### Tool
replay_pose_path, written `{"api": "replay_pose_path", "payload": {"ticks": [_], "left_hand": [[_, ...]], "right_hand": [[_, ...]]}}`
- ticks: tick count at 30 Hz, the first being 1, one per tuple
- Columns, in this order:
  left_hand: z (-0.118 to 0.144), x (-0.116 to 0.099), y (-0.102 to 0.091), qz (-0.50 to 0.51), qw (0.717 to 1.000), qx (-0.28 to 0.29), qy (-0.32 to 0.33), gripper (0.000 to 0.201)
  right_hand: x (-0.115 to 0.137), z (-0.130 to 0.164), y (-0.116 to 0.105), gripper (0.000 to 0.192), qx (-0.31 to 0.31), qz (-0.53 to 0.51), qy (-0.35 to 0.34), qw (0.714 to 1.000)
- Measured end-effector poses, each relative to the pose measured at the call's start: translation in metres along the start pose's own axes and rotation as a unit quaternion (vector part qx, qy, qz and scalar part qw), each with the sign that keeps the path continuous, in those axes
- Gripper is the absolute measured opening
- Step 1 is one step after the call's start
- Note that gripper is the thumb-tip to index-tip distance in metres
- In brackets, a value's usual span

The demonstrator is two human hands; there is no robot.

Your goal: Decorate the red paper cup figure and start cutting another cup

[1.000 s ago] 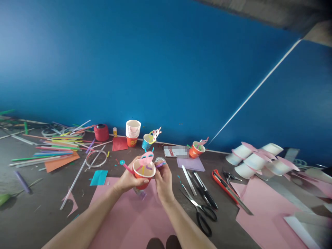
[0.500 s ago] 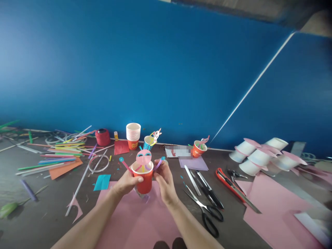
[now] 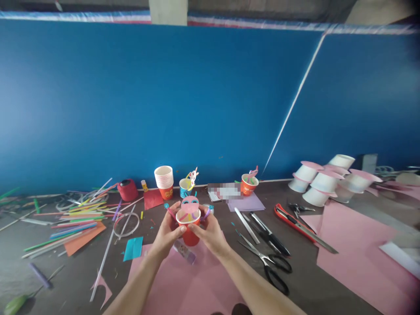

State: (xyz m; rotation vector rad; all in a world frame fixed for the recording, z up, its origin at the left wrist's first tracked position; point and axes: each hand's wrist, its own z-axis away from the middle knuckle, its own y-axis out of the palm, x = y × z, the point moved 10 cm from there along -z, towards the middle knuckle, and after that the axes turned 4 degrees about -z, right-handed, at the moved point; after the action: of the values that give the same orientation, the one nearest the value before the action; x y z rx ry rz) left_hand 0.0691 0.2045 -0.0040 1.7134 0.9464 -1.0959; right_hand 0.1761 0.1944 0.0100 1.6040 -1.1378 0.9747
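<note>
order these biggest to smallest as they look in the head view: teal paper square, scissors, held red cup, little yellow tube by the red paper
By visible span:
1. Scissors
2. Held red cup
3. Teal paper square
4. Little yellow tube

A cup (image 3: 190, 237) is held between the left hand (image 3: 166, 234) and the right hand (image 3: 212, 232), over a sheet (image 3: 193, 288) which is laid on the worktop (image 3: 302, 299). To the left of the left hand, straws (image 3: 75, 218) are piled. Beyond the left hand, a stack of cups (image 3: 164, 178) is placed. To the right of the right hand, scissors (image 3: 267, 259) are laid; farther right a cutter knife (image 3: 297, 225) is placed, and behind it other cups (image 3: 324, 181) are heaped.
</note>
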Motion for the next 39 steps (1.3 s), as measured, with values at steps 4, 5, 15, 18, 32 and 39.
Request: {"api": "replay_pose_path", "payload": {"ticks": [4,5,15,18,32,39], "left_hand": [[0.002,-0.003,0.011,-0.054,0.998,0.018,-0.007,0.055],[0.003,-0.002,0.014,-0.066,0.998,0.024,-0.011,0.052],[0.003,-0.008,0.008,-0.147,0.989,0.018,0.027,0.055],[0.003,-0.008,0.011,-0.118,0.992,0.038,0.036,0.071],[0.006,-0.006,0.014,-0.187,0.98,0.051,0.045,0.069],[0.007,0.0,0.015,-0.19,0.98,0.052,0.024,0.061]], "right_hand": [[-0.004,-0.003,-0.005,0.047,0.001,0.036,0.01,0.999],[-0.005,-0.003,-0.004,0.047,0.01,0.033,0.013,0.999],[0.013,-0.001,0.004,0.051,0.08,-0.034,-0.031,0.996],[0.019,-0.001,0.009,0.053,0.101,-0.03,-0.046,0.993],[0.019,0.005,0.017,0.059,0.134,-0.014,-0.037,0.99],[0.023,0.005,0.015,0.053,0.115,0.004,-0.059,0.992]]}}
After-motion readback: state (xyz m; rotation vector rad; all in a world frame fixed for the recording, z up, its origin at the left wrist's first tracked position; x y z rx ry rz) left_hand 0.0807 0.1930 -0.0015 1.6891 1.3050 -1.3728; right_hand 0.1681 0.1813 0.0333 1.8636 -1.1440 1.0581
